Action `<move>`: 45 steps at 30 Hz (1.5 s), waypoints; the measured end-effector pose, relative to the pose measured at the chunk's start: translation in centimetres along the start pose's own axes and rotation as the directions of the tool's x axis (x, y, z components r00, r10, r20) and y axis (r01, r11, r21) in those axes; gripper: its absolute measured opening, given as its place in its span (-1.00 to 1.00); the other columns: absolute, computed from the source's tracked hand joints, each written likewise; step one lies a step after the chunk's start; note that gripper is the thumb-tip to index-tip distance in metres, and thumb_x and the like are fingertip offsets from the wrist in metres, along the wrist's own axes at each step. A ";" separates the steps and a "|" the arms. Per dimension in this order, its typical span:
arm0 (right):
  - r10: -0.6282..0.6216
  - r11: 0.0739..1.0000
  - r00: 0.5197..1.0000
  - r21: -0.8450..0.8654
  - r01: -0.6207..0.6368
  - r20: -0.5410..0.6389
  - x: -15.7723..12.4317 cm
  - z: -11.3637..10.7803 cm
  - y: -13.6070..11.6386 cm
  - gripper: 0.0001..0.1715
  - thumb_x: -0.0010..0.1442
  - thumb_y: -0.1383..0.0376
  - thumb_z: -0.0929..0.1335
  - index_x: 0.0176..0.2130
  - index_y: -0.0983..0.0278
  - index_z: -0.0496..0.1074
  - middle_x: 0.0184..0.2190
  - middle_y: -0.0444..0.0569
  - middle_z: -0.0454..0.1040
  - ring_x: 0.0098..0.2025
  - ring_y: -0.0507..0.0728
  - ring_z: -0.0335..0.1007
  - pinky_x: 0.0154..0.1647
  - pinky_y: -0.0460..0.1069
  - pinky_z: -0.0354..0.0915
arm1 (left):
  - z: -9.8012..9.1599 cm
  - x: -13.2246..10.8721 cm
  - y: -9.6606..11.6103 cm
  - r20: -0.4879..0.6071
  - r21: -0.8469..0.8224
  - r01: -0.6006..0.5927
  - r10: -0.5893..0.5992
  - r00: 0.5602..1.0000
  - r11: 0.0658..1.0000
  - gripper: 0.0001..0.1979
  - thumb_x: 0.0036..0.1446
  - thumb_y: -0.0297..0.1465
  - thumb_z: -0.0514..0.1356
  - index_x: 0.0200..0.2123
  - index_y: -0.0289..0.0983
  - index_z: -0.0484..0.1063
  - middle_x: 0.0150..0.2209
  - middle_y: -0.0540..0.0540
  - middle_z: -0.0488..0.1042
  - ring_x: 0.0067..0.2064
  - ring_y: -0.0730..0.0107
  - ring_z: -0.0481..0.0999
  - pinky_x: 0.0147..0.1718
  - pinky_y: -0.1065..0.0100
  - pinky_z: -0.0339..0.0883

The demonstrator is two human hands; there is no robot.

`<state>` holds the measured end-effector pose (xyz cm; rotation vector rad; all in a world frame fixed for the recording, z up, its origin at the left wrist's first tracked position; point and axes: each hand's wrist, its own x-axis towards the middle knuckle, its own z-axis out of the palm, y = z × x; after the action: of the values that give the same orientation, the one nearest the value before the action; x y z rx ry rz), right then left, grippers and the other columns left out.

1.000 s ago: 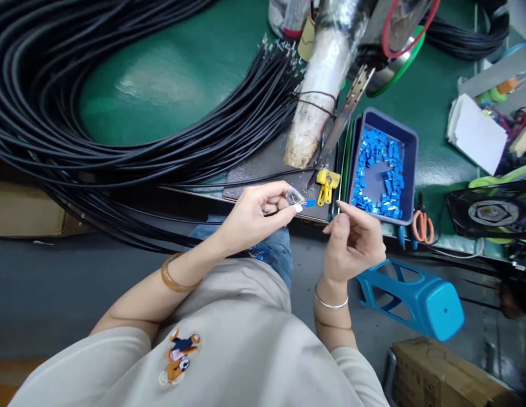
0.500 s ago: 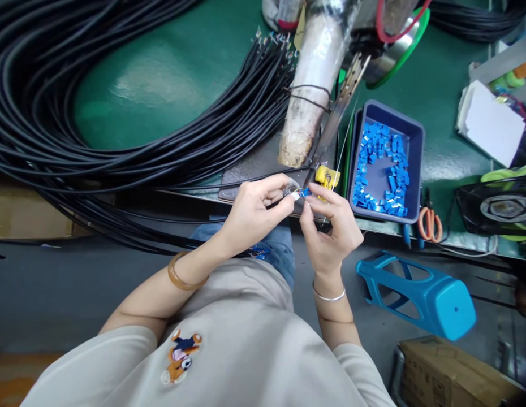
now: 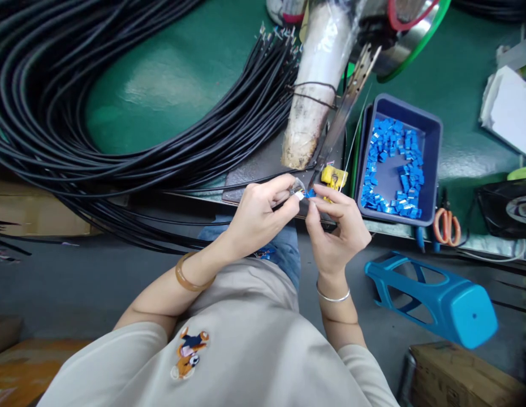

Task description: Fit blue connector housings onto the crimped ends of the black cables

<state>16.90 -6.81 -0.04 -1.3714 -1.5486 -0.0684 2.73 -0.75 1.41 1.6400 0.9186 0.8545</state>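
My left hand (image 3: 261, 212) pinches the end of a cable, where thin coloured wires and a bit of clear wrap show at the fingertips. Against those wires, my right hand (image 3: 341, 229) holds a small blue connector (image 3: 309, 193) between thumb and fingers; the fingers partly hide it. Both hands meet at the table's front edge, just below the tip of a soldering iron (image 3: 326, 147) mounted on a stand. A yellow block (image 3: 334, 177) sits right behind my right fingers. To the right stands a dark tray (image 3: 436, 158) with many blue connectors (image 3: 409, 175) in it.
A thick bundle of black cables (image 3: 182, 147) sweeps across the green table (image 3: 161, 85) from the left. A white duct (image 3: 311, 96) hangs above the work spot. Orange-handled scissors (image 3: 447, 226) lie right of the tray. A blue stool (image 3: 436, 299) lies tipped over on the floor.
The view has shifted slightly, so most things sit further right in the picture. Both hands keep the same hold, the blue connector still at the wire ends.
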 end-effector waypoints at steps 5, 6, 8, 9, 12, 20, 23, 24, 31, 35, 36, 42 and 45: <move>0.000 1.000 1.000 0.008 0.000 -0.005 0.2 -0.1 -0.1 -0.77 0.15 0.50 0.45 -0.20 0.23 0.50 -0.15 -0.07 0.64 -0.07 0.10 0.61 -0.03 0.03 0.54 | -0.1 0.1 0.2 -0.009 0.030 -0.039 0.040 0.999 0.999 -0.82 0.25 -0.42 0.13 -0.43 -0.29 0.26 -0.59 0.15 -0.02 -0.54 0.62 -0.05 -0.55 0.47 -0.10; -0.003 1.000 1.000 0.008 0.003 -0.006 0.3 -0.1 -0.2 -0.77 0.15 0.50 0.45 -0.21 0.23 0.50 -0.15 -0.06 0.64 -0.07 0.11 0.61 -0.02 0.04 0.54 | -0.2 0.1 0.4 -0.007 0.033 -0.051 0.051 0.999 0.998 -0.82 0.25 -0.42 0.12 -0.43 -0.29 0.26 -0.59 0.15 -0.01 -0.54 0.62 -0.05 -0.55 0.47 -0.10; -0.010 1.000 1.000 0.000 0.010 -0.005 0.4 -0.3 -0.4 -0.77 0.14 0.50 0.46 -0.21 0.23 0.50 -0.15 -0.05 0.65 -0.07 0.11 0.62 0.00 0.04 0.54 | -0.3 0.1 0.5 -0.002 0.039 -0.078 0.078 0.997 0.996 -0.82 0.25 -0.43 0.12 -0.43 -0.28 0.24 -0.59 0.15 -0.01 -0.54 0.63 -0.04 -0.54 0.47 -0.08; -0.012 1.000 1.000 -0.006 0.012 -0.002 0.4 -0.3 -0.5 -0.77 0.13 0.50 0.46 -0.21 0.23 0.50 -0.14 -0.04 0.65 -0.07 0.11 0.62 0.00 0.04 0.54 | -0.3 0.1 0.6 0.003 0.041 -0.089 0.089 0.996 0.995 -0.81 0.25 -0.44 0.11 -0.43 -0.28 0.23 -0.59 0.16 0.00 -0.54 0.63 -0.04 -0.54 0.47 -0.08; -0.022 0.999 1.000 -0.024 0.022 0.006 0.2 -0.5 -0.6 -0.77 0.13 0.50 0.46 -0.22 0.24 0.49 -0.13 -0.04 0.65 -0.08 0.10 0.62 -0.01 0.03 0.55 | -0.5 0.0 0.7 0.024 0.040 -0.096 0.095 0.995 0.995 -0.81 0.25 -0.47 0.10 -0.44 -0.27 0.21 -0.59 0.16 0.01 -0.54 0.63 -0.04 -0.53 0.47 -0.07; -0.020 0.998 1.000 -0.051 0.021 0.020 -0.1 -0.6 -0.4 -0.80 0.17 0.47 0.45 -0.21 0.21 0.47 -0.16 -0.09 0.65 -0.11 0.09 0.63 -0.06 -0.01 0.55 | -0.3 0.0 0.4 0.036 0.052 -0.054 0.053 0.998 0.997 -0.76 0.23 -0.48 0.10 -0.48 -0.26 0.14 -0.59 0.15 -0.02 -0.53 0.62 -0.05 -0.52 0.45 -0.10; -0.017 0.998 1.000 -0.054 0.018 0.026 0.2 -0.5 -0.4 -0.78 0.15 0.49 0.46 -0.22 0.22 0.48 -0.17 -0.09 0.65 -0.10 0.09 0.63 -0.05 -0.01 0.55 | -0.3 0.0 0.4 0.039 0.051 -0.044 0.042 0.998 0.998 -0.77 0.24 -0.47 0.10 -0.47 -0.26 0.16 -0.59 0.15 -0.03 -0.53 0.62 -0.05 -0.52 0.45 -0.11; -0.018 0.998 0.999 -0.056 0.019 0.028 0.3 -0.5 -0.5 -0.78 0.14 0.49 0.46 -0.22 0.22 0.48 -0.16 -0.08 0.65 -0.10 0.09 0.63 -0.04 0.00 0.55 | -0.4 0.1 0.4 0.038 0.051 -0.047 0.045 0.998 0.998 -0.77 0.25 -0.47 0.10 -0.47 -0.26 0.16 -0.59 0.15 -0.02 -0.53 0.62 -0.05 -0.52 0.44 -0.10; -0.045 0.997 0.999 -0.065 0.046 0.019 0.3 -0.6 -0.8 -0.77 0.12 0.51 0.46 -0.24 0.24 0.46 -0.13 -0.02 0.65 -0.11 0.08 0.63 -0.05 -0.02 0.56 | -0.6 0.2 0.8 0.059 0.019 -0.054 0.053 0.997 0.998 -0.82 0.23 -0.49 0.09 -0.44 -0.28 0.21 -0.59 0.16 -0.01 -0.54 0.63 -0.04 -0.52 0.45 -0.09; -0.054 0.995 0.998 -0.085 0.056 0.034 0.0 -0.7 -0.7 -0.77 0.13 0.50 0.45 -0.24 0.24 0.43 -0.13 -0.04 0.65 -0.13 0.06 0.64 -0.08 -0.06 0.56 | -0.7 0.1 0.6 0.096 0.001 0.003 -0.003 0.995 1.000 -0.85 0.22 -0.49 0.09 -0.43 -0.28 0.23 -0.59 0.16 -0.02 -0.54 0.62 -0.04 -0.52 0.44 -0.10; -0.055 0.994 0.998 -0.089 0.058 0.036 -0.1 -0.7 -0.7 -0.78 0.14 0.50 0.45 -0.24 0.24 0.43 -0.13 -0.04 0.65 -0.14 0.05 0.64 -0.08 -0.06 0.56 | -0.7 0.0 0.5 0.097 -0.001 0.010 -0.010 0.995 1.000 -0.85 0.21 -0.49 0.09 -0.43 -0.28 0.24 -0.59 0.16 -0.02 -0.54 0.61 -0.05 -0.52 0.44 -0.11; -0.051 0.994 0.997 -0.092 0.055 0.049 0.2 -0.8 -0.6 -0.78 0.14 0.50 0.46 -0.23 0.23 0.46 -0.14 -0.06 0.65 -0.11 0.05 0.62 -0.04 -0.06 0.54 | -0.5 0.1 0.5 0.091 -0.014 0.020 -0.019 0.996 1.000 -0.85 0.21 -0.50 0.09 -0.43 -0.28 0.23 -0.59 0.16 -0.03 -0.54 0.62 -0.05 -0.52 0.44 -0.10; -0.049 0.995 0.997 -0.086 0.053 0.055 0.5 -0.7 -0.6 -0.77 0.14 0.51 0.45 -0.22 0.23 0.47 -0.15 -0.06 0.65 -0.08 0.06 0.62 -0.01 -0.03 0.54 | -0.4 0.2 0.7 0.078 -0.014 0.009 -0.008 0.997 1.000 -0.84 0.22 -0.49 0.08 -0.43 -0.28 0.22 -0.59 0.16 -0.02 -0.54 0.62 -0.05 -0.52 0.44 -0.09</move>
<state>16.98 -7.13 0.95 -1.4118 -1.6416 -0.1334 2.58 -0.48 2.18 1.6445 0.8629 0.7843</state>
